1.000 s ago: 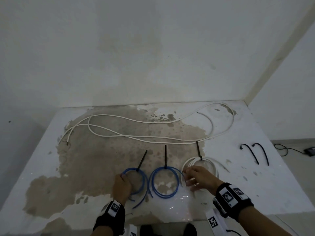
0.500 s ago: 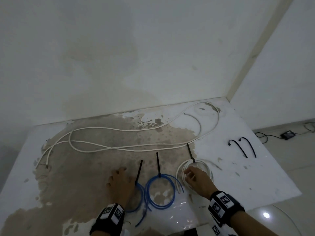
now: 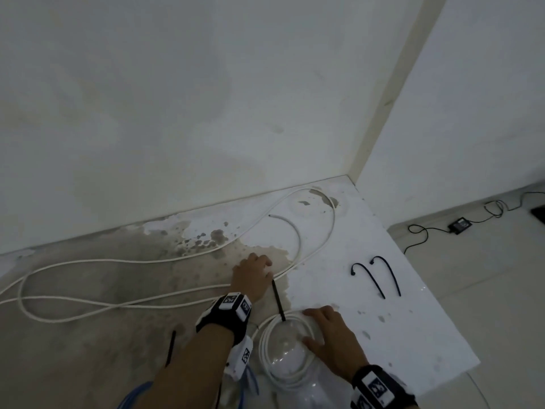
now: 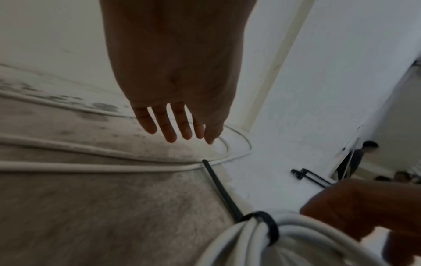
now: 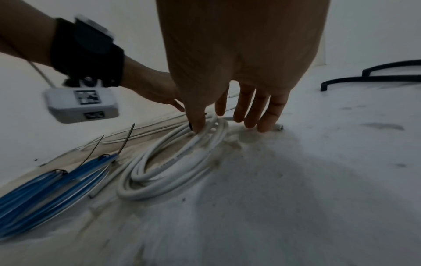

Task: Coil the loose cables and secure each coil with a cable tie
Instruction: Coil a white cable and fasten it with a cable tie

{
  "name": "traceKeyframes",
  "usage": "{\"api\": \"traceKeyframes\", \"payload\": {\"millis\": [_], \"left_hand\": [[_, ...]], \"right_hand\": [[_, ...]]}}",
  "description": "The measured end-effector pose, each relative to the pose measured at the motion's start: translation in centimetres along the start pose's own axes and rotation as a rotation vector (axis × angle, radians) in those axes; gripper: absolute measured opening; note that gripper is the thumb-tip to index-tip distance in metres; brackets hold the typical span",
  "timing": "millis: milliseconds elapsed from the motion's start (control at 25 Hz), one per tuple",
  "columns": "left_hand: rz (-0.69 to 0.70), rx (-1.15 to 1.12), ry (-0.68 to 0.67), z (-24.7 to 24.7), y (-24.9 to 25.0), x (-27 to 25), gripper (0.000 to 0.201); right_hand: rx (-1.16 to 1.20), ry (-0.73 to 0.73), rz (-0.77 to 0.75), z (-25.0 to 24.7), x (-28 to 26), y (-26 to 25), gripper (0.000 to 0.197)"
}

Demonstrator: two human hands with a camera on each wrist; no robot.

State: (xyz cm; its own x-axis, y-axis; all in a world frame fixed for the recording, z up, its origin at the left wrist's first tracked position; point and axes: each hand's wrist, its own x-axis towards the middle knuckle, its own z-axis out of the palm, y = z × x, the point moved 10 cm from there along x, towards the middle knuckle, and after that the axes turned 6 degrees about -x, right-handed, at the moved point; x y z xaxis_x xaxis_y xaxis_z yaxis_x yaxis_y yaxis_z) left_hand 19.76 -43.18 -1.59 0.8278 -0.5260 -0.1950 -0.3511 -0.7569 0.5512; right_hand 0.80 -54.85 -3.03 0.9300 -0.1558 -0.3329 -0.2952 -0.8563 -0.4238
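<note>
Now, left hand (image 3: 250, 276): fingers straight, it's left the blue coils (image 5: 52, 183) for the loose white cable (image 3: 118, 261).
Right hand (image 3: 333, 340): relaxed, resting on the tied white coil (image 3: 271, 355).
Meaning: you've one cable left.

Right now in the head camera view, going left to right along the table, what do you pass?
Loose white cable → left hand → tied white coil → right hand → two spare black cable ties.
</note>
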Motion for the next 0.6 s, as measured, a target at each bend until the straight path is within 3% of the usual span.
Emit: {"api": "traceKeyframes", "payload": {"millis": [120, 280, 480, 600], "left_hand": [[-0.027, 0.224, -0.080, 2.3, 0.0, 2.2, 0.026], [0.056, 0.341, -0.133, 3.7, 0.1, 2.7, 0.024], [0.042, 0.019, 0.006, -0.8, 1.4, 1.9, 0.017], [0.115, -0.089, 0.092, -5.4, 3.0, 0.5, 0.021]], "right_hand": [[-0.009, -0.059, -0.041, 0.3, 0.4, 0.3, 0.053], [-0.029, -0.087, -0.065, 0.4, 1.1, 0.4, 0.051], [-0.017, -0.106, -0.113, 0.4, 1.5, 0.2, 0.051], [0.075, -0.064, -0.123, -1.1, 2.1, 0.4, 0.045]]}}
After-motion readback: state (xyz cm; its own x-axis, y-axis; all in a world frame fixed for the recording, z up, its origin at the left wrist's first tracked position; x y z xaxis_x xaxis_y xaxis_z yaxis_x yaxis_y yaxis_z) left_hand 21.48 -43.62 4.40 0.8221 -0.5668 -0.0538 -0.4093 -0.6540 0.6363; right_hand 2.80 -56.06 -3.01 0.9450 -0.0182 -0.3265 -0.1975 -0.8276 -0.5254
